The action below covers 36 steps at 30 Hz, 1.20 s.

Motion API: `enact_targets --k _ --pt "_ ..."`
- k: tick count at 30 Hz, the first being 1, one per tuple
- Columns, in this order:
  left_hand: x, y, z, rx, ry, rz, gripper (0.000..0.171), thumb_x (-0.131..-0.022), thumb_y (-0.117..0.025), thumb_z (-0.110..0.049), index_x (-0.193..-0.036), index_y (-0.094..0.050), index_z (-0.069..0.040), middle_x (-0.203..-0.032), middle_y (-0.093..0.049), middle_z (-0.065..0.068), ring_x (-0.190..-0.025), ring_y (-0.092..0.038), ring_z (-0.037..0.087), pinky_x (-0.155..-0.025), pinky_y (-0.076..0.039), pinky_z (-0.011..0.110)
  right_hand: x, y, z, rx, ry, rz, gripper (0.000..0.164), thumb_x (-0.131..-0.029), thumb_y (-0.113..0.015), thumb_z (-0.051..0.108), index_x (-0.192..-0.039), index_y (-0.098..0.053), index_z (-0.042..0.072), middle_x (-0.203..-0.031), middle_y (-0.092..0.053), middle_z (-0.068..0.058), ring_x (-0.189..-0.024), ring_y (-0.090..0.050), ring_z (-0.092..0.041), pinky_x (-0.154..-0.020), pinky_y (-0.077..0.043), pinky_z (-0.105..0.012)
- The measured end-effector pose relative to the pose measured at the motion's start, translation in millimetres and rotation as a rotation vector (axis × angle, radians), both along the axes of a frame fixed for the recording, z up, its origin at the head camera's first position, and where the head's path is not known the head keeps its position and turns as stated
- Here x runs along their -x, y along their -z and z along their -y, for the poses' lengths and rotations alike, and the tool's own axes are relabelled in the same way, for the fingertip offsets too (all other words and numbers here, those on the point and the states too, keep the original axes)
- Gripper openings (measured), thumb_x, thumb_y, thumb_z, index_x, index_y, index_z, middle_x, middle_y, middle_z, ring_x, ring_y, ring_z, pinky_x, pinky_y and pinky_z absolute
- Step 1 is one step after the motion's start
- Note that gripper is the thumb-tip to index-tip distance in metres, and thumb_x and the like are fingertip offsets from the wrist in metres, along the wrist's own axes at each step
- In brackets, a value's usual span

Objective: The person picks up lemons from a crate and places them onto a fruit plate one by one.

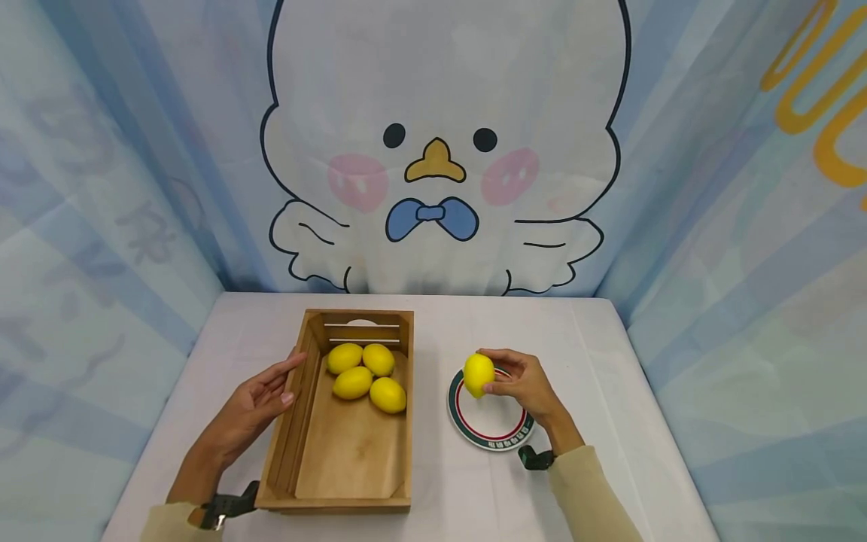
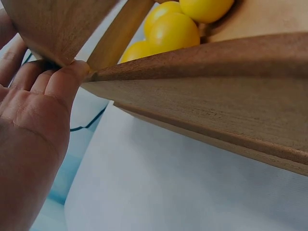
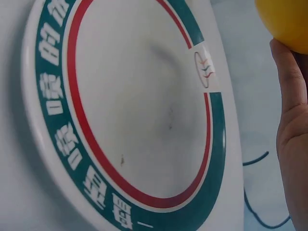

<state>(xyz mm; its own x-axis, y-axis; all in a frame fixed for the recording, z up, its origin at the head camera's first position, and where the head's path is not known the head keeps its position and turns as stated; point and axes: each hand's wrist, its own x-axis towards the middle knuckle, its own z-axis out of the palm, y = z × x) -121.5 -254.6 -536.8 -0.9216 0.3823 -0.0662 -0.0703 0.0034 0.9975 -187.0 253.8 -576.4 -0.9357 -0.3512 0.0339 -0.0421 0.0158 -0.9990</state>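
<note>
My right hand (image 1: 524, 384) pinches a yellow lemon (image 1: 479, 375) between thumb and fingers, above the left part of a round plate (image 1: 491, 443). The plate is white with a green rim and a red ring, and its middle is bare in the right wrist view. In that view only part of the held lemon (image 3: 286, 21) shows. My left hand (image 1: 254, 406) rests its extended fingers and thumb against the left wall of a wooden crate (image 1: 352, 467). Several lemons (image 1: 352, 383) lie together in the far half of the crate.
A white cloth (image 1: 589, 331) covers the table under the crate and plate. Printed curtains (image 1: 433, 90) stand at the back and both sides. Dark camera mounts (image 1: 535, 458) sit at both wrists, the left one close to the crate's near left corner.
</note>
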Motion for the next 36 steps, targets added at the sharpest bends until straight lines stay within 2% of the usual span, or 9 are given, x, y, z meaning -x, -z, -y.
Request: enact_targets --k 3,7,11,14,17,19,24,29,36 --pt "-0.1 0.4 0.1 0.004 -0.001 -0.001 0.063 -0.110 -0.053 -0.005 -0.168 -0.028 -0.007 -0.181 0.001 0.014 -0.159 -0.016 -0.007 -0.113 -0.036 0.005 0.7 7.0 0.5 -0.065 0.054 0.018 0.060 -0.085 -0.088 0.004 -0.140 -0.066 0.000 -0.148 -0.064 -0.018 -0.134 -0.062 -0.027 -0.111 -0.053 -0.028" --pt "-0.4 0.4 0.1 0.013 -0.005 0.000 0.063 -0.110 -0.053 -0.006 -0.168 -0.029 -0.008 -0.181 0.001 0.014 -0.163 -0.013 0.000 -0.113 -0.036 0.005 0.4 14.9 3.5 -0.178 0.135 0.070 0.058 -0.085 -0.090 0.014 -0.139 -0.070 0.011 -0.148 -0.066 -0.011 -0.136 -0.061 -0.029 -0.118 -0.049 -0.036" --pt "-0.5 -0.2 -0.1 0.020 -0.009 0.005 0.063 -0.110 -0.054 -0.006 -0.168 -0.029 -0.009 -0.181 0.000 0.014 -0.166 -0.008 0.012 -0.113 -0.037 0.005 -1.0 20.8 6.9 -0.244 0.187 0.108 0.057 -0.085 -0.091 0.013 -0.139 -0.071 0.013 -0.146 -0.067 -0.008 -0.135 -0.061 -0.030 -0.124 -0.044 -0.044" --pt "-0.5 -0.6 -0.2 0.023 -0.010 0.007 0.063 -0.110 -0.054 -0.006 -0.168 -0.030 -0.010 -0.181 0.000 0.014 -0.167 -0.006 0.017 -0.112 -0.037 0.005 -2.3 23.9 9.1 -0.258 0.213 0.120 0.057 -0.085 -0.090 0.010 -0.138 -0.071 0.013 -0.145 -0.068 -0.008 -0.132 -0.063 -0.029 -0.119 -0.049 -0.038" --pt "-0.4 -0.7 -0.1 0.023 -0.008 0.006 0.063 -0.110 -0.054 -0.006 -0.168 -0.029 -0.009 -0.181 0.000 0.013 -0.167 -0.006 0.016 -0.112 -0.037 0.005 -3.0 25.9 11.1 -0.265 0.236 0.130 0.057 -0.085 -0.090 0.010 -0.138 -0.072 0.014 -0.144 -0.069 -0.008 -0.131 -0.063 -0.028 -0.111 -0.055 -0.028" --pt "-0.2 -0.7 0.0 0.022 -0.006 0.005 0.063 -0.110 -0.054 -0.006 -0.168 -0.029 -0.009 -0.181 0.000 0.013 -0.167 -0.006 0.015 -0.113 -0.036 0.005 -3.5 26.5 12.1 -0.276 0.250 0.134 0.057 -0.085 -0.090 0.012 -0.138 -0.071 0.014 -0.145 -0.068 -0.008 -0.131 -0.064 -0.028 -0.110 -0.055 -0.027" --pt "-0.2 -0.9 -0.2 0.022 -0.006 0.006 0.063 -0.110 -0.053 -0.006 -0.168 -0.029 -0.010 -0.181 0.001 0.013 -0.167 -0.004 0.017 -0.113 -0.036 0.005 -4.5 26.2 14.2 -0.292 0.283 0.150 0.056 -0.084 -0.091 0.013 -0.138 -0.072 0.015 -0.144 -0.070 -0.007 -0.130 -0.064 -0.027 -0.117 -0.051 -0.038" --pt "-0.5 -1.2 -0.4 0.026 -0.006 0.009 0.063 -0.110 -0.053 -0.006 -0.169 -0.029 -0.010 -0.181 0.001 0.015 -0.167 -0.004 0.020 -0.113 -0.037 0.005 -4.7 27.9 15.6 -0.296 0.297 0.149 0.058 -0.084 -0.091 0.013 -0.139 -0.071 0.013 -0.143 -0.069 -0.008 -0.130 -0.063 -0.028 -0.116 -0.052 -0.038" --pt "-0.1 -1.1 -0.4 0.015 -0.003 0.010 0.064 -0.110 -0.053 -0.006 -0.169 -0.028 -0.009 -0.180 0.002 0.015 -0.165 -0.011 0.007 -0.113 -0.038 0.006 -4.6 29.5 17.2 -0.345 0.328 0.147 0.057 -0.086 -0.090 0.020 -0.140 -0.071 0.013 -0.138 -0.073 -0.009 -0.129 -0.064 -0.030 -0.127 -0.038 -0.056"
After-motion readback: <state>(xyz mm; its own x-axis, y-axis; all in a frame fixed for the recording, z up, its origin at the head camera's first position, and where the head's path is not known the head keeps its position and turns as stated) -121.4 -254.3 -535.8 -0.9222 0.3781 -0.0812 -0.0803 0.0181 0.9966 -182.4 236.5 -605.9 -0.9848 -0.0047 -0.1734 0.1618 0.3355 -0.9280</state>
